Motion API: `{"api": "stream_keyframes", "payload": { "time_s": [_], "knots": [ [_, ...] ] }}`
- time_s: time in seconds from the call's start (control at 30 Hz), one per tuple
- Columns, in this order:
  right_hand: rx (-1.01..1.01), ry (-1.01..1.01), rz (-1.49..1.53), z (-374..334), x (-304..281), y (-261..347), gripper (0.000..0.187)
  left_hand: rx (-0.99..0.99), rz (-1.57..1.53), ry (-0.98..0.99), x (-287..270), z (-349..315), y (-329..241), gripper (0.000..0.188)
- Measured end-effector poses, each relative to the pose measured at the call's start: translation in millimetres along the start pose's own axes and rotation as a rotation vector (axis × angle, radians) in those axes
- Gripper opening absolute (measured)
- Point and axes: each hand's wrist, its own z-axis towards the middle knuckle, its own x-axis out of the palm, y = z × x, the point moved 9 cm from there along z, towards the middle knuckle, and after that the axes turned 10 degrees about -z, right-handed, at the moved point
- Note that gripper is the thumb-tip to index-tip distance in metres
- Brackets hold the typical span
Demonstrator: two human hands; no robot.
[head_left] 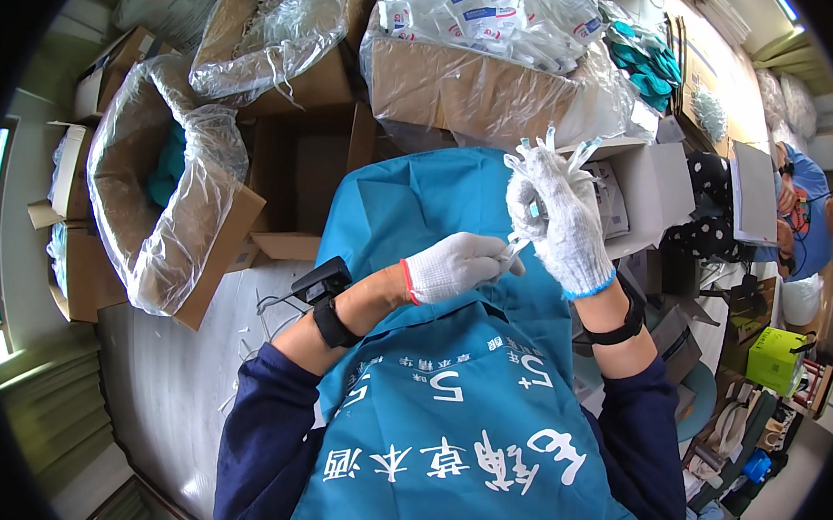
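Note:
White knitted gloves cover both of my hands, which are held above the lap of a teal apron (447, 376). My right hand (557, 216), with a blue cuff, is raised and closed around several slim clear plastic pieces (585, 152). Their pale bluish ends stick out past the fingers. Just to its left and lower, my left hand (456, 266), with a red cuff, pinches the end of another small clear-whitish piece (513, 252). That piece lies close to the right palm; whether the right hand also grips it is hard to see.
Ahead stands a plastic-lined carton (475, 87) heaped with clear printed packets (489, 17). Another lined carton (284, 85) holds tangled clear strips. At left is a lined carton (212, 248) with teal cloth inside. A white box (649, 193) stands right; a person (806, 212) sits beyond.

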Motion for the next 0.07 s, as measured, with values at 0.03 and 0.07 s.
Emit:
{"api": "stream_keyframes", "payload": {
  "time_s": [0.03, 0.07],
  "knots": [
    [0.005, -0.003, 0.002, 0.0, -1.3, 0.1, 0.026, -0.015, 0.006, 0.007, 0.7, -0.7, -3.2, 0.034],
    [0.009, -0.005, 0.005, 0.1, -3.3, 0.3, 0.026, -0.030, 0.013, 0.013, 1.7, -2.2, -8.4, 0.035]
  ]
}}
